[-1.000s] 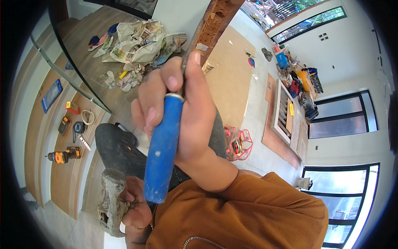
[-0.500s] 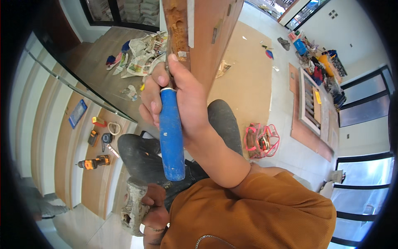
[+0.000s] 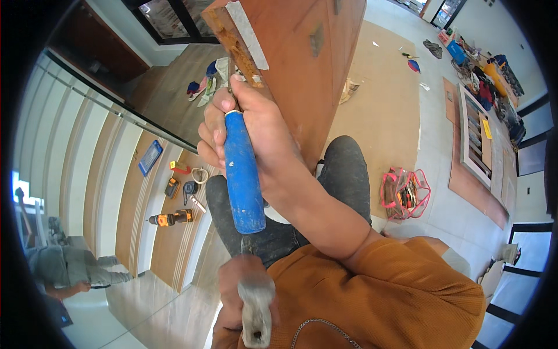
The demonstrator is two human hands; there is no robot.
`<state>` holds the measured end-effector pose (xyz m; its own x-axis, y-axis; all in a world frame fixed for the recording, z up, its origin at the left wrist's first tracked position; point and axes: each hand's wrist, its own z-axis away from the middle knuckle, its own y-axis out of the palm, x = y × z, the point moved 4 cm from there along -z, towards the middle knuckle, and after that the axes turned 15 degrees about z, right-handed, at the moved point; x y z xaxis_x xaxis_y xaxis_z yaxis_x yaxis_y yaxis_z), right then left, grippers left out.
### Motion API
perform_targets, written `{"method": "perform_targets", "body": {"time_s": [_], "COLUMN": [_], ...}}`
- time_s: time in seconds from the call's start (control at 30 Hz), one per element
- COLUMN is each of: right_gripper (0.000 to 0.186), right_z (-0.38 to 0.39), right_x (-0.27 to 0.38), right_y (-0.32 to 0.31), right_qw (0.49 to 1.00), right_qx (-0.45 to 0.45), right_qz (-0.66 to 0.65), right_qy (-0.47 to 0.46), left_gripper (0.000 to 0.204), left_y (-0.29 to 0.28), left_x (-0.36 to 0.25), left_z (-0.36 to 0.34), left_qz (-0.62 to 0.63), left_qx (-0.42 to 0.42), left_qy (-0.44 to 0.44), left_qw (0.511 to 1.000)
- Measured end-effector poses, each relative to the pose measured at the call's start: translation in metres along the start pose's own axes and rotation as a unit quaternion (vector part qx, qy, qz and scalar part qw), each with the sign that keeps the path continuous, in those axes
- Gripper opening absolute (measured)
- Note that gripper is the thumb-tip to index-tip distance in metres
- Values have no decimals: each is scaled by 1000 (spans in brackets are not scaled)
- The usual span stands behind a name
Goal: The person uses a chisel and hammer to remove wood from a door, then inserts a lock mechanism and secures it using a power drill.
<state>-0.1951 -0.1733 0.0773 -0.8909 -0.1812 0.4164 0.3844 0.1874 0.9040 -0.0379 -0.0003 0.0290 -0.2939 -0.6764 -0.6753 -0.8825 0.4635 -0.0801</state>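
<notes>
My right hand (image 3: 247,131) grips a blue-handled tool (image 3: 244,174), its metal shaft mostly hidden by thumb and fingers. Its upper end meets a gouged, rough recess along the edge of a reddish-brown wooden panel (image 3: 317,75); whether the tip touches is unclear. A pale strip (image 3: 247,35) lies along that edge. Below the handle, my left hand (image 3: 235,291), blurred, is closed on a worn grey hammer (image 3: 256,308), its head toward me. My dark-trousered knees are behind both tools.
Wooden steps (image 3: 128,232) at left hold a drill (image 3: 171,218), tape measure (image 3: 190,191) and small tools, beside a glass panel. A grey-clothed person (image 3: 64,267), possibly reflected, shows lower left. Right are a tool bag (image 3: 405,192), cardboard (image 3: 372,116), a frame (image 3: 476,134) and piled items.
The left hand has swung the hammer rightward, below the blue handle. The right hand has shifted slightly up in view, and the view has turned, showing more of the wooden panel.
</notes>
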Motion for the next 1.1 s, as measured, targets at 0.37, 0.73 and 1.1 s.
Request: {"method": "perform_targets", "body": {"time_s": [0.37,0.73,1.1], "right_gripper": [46,46,46], "right_z": [-3,-9,-8], "right_x": [-3,-13,-18], "right_y": [5,-4,-7], "right_qw": [1000,999,998], "right_qx": [-3,1,-28], "right_qz": [-4,-1,1], "right_qy": [-22,-52,-47], "left_gripper": [25,36,34], "left_y": [-6,-15,-9], "left_x": [15,27,26], "left_z": [12,22,14], "left_qz": [-39,29,5], "left_qx": [-67,-218,-146], "left_qy": [-335,-225,-114], "left_qw": [939,949,983]}}
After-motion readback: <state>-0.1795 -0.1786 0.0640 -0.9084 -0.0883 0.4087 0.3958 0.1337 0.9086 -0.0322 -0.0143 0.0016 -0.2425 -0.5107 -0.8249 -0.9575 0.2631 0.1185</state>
